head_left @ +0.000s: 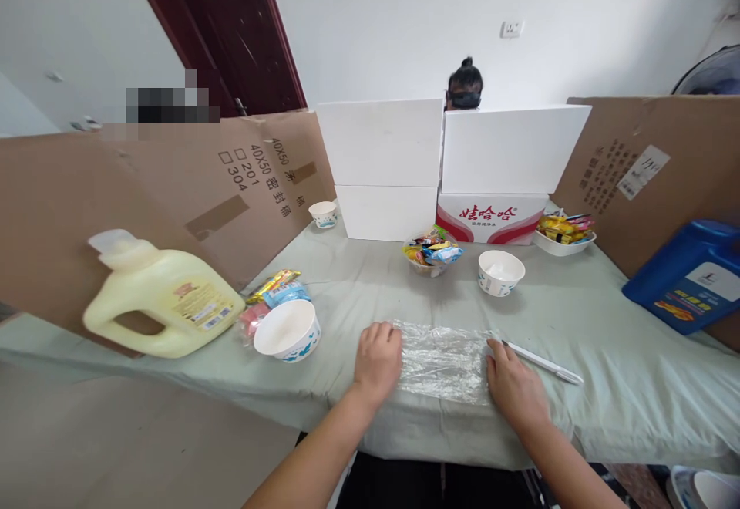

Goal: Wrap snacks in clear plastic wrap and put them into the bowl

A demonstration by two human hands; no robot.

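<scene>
1. Hands press flat: left hand [378, 358] and right hand [512, 387] lie open, palms down, on the two ends of the plastic film [444, 358], probably to keep it stretched on the tablecloth [607, 339]; nothing is gripped.
2. Pen [543, 362] lies just beside the right hand; a paper bowl [287, 330] stands left of the left hand.
3. Beyond the film, a red carton [491, 218] reads "娃哈哈"; the cardboard [254, 177] shows "40X50" and "201", "304".

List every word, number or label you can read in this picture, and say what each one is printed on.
"40X50", "201", "304" with Chinese characters: left cardboard sheet.
"娃哈哈": red and white box.
Yellow jug label, blue jug label, right cardboard sheet print, snack packets: too small or blurred to read.
</scene>
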